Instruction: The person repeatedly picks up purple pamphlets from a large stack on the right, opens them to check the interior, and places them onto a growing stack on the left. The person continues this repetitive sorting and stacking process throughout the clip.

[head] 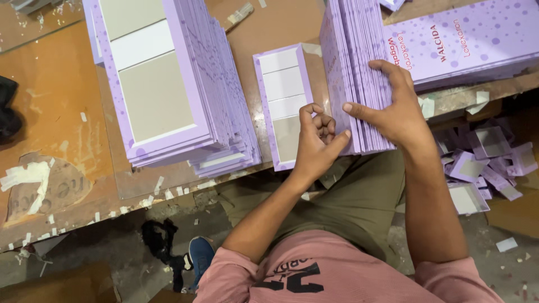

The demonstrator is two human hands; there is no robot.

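Observation:
A leaning stack of purple dotted card sheets (353, 62) stands on edge at the table's right. My right hand (393, 106) lies on the stack's near edges, fingers spread across them. Just left of it, my left hand (315, 143) is curled, fingers folded in, thumb touching the lowest sheets; what it holds, if anything, I cannot tell. A single purple sheet with grey and white panels (283, 101) lies flat under and beyond the left hand.
A tall fanned pile of the same purple panels (168, 78) fills the table's left-centre. More purple printed sheets (466, 39) lie at the back right. Small folded purple boxes (483, 163) are heaped on the floor at right. The brown table (50, 101) has tape scraps.

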